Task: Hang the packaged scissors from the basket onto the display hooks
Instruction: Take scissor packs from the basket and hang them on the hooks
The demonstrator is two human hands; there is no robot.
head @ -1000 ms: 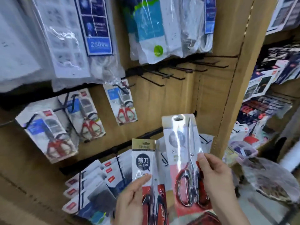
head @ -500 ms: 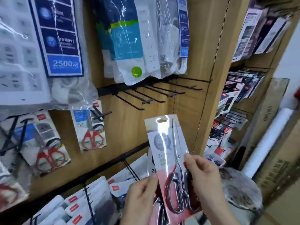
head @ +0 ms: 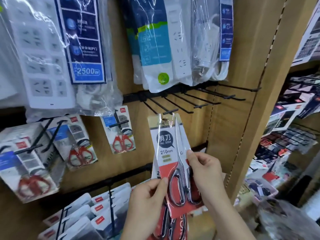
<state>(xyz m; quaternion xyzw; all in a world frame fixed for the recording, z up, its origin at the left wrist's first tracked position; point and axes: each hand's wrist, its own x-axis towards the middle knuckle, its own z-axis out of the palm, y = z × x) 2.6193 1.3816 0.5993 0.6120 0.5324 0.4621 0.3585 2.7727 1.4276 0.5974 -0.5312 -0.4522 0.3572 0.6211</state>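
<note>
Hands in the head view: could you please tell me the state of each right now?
Left hand: pinching the left edge of the packaged scissors.
Right hand: pinching the same pack's right edge.

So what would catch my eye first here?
The red-and-white carded pack of steel scissors, dead centre, pinched between the left hand and right hand. Just above it, a row of bare black wire hooks juts from the wooden panel; clear-bagged white power strips hang along the top.
</note>
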